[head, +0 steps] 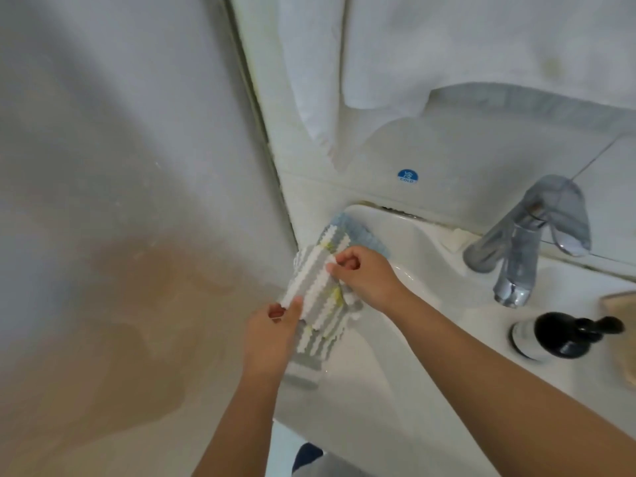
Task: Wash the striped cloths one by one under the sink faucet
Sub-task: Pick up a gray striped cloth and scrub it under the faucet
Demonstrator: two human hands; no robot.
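Both hands on the striped cloth (318,290) over the sink's (395,339) left rim: left hand (272,335) pinches its near corner, right hand (364,277) pinches the far edge. Blue cloth (364,235) sits just behind the right grip, faucet (516,249) well off to its right w/ a pump bottle (564,335).

Striped cloth (318,287): thick knobbly textile, ridged pile in white and grey rows, matt, a few yellowish flecks. Blue cloth (358,235) beneath it: same nubby weave, matt. Sink (395,390): white glazed ceramic, smooth, glossy. Faucet (526,235): polished chrome metal, mirror-bright. Pump bottle (564,333): head of black plastic, semi-gloss. Hanging towel (464,46): white cloth, soft, matt. Wall tile (464,156): smooth, pale, slight sheen. Left panel (120,166): smooth, dull, stained brown low down.
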